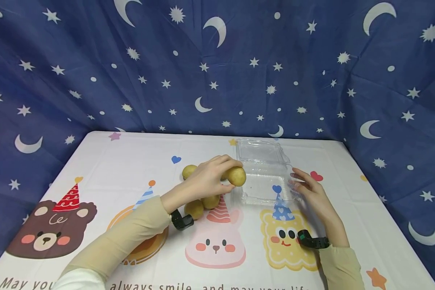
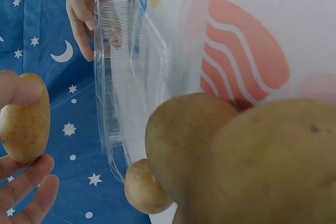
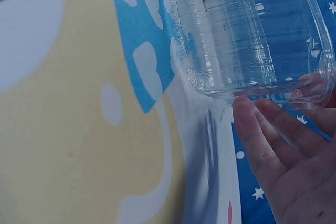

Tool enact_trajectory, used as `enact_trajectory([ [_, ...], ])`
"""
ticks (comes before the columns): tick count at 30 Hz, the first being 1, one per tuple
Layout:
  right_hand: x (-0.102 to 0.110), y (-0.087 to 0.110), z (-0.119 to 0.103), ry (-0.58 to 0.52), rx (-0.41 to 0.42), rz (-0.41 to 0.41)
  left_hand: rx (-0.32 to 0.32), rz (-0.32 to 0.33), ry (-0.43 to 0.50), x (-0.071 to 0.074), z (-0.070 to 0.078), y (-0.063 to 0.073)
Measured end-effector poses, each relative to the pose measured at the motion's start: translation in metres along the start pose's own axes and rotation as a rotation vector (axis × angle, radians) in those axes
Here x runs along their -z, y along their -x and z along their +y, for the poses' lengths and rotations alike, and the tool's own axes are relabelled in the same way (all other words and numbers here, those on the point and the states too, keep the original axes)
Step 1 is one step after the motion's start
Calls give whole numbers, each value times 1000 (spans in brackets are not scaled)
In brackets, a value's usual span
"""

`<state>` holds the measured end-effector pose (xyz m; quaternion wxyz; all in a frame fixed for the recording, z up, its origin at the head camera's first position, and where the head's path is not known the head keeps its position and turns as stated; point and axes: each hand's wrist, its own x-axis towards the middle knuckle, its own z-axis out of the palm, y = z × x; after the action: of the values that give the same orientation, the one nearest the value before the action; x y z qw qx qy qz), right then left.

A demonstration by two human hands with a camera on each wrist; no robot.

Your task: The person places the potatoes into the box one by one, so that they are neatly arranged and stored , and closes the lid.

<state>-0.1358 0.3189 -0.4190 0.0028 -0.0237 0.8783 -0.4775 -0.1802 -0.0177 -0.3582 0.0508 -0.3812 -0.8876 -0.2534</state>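
My left hand holds a yellow-brown potato between thumb and fingertips, raised beside the left edge of a clear plastic container. In the left wrist view the same potato shows thumb on one side and fingers beneath. The container's hinged lid lies back, away from me, and no potato shows inside. Against the container's right wall rest the fairly straight fingers of my right hand. Its fingertips touch the clear side wall in the right wrist view.
Several more potatoes lie on the table left of the container, partly hidden under my left forearm. The white tablecloth carries printed cartoon animals and hearts. A blue curtain with moons and stars hangs behind the table's far edge.
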Motion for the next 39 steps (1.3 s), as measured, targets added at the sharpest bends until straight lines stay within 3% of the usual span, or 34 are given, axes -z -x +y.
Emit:
enact_trajectory([
  [9,0,-1,1,-4,0,1,-23,-47,-21,-4,10,-15],
  [19,0,0,-1,22,-18,6,-55,-42,-22,-11,17,-31],
  [39,-1,-1,-1,10,-13,5,-65,-106,49,-21,27,-64],
])
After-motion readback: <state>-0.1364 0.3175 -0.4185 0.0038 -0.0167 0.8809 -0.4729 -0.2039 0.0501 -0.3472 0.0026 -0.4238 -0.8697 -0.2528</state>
